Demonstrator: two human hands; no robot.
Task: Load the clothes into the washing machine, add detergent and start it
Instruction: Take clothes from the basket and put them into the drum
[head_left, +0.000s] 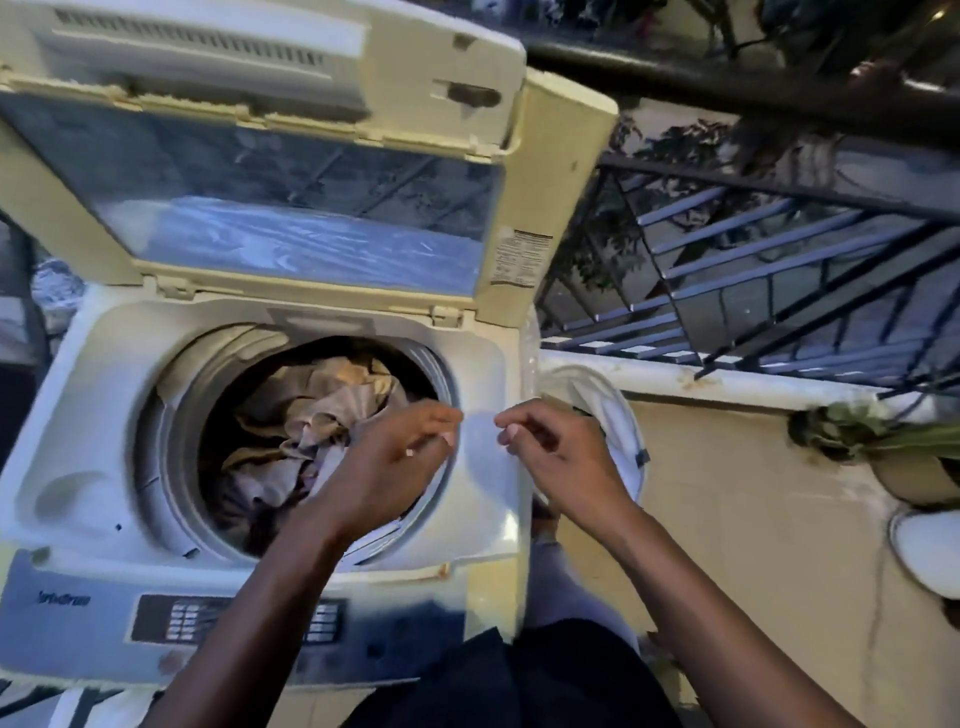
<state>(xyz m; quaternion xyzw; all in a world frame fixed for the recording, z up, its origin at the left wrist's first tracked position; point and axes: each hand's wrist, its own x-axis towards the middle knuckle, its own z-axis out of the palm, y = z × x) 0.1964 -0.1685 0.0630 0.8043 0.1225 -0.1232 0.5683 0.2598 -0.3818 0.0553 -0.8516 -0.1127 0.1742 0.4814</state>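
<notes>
The cream top-load washing machine (67, 415) stands with its lid (291, 218) raised. Beige and dark clothes (311, 410) lie crumpled in the drum, filling much of it. My left hand (395, 462) hovers over the drum's right edge, fingers loosely curled with nothing visible in them. My right hand (556, 457) is just to its right, above the machine's top surface, thumb and fingers close together and also holding nothing I can see. The control panel (234, 618) runs along the near edge, under my left forearm. No detergent is in view.
A white bucket-like container (618, 421) sits against the machine's right side. A low ledge wall (727, 519) with a dark metal railing (779, 270) runs on the right. A potted plant (893, 457) and a white round object (930, 551) are at the far right.
</notes>
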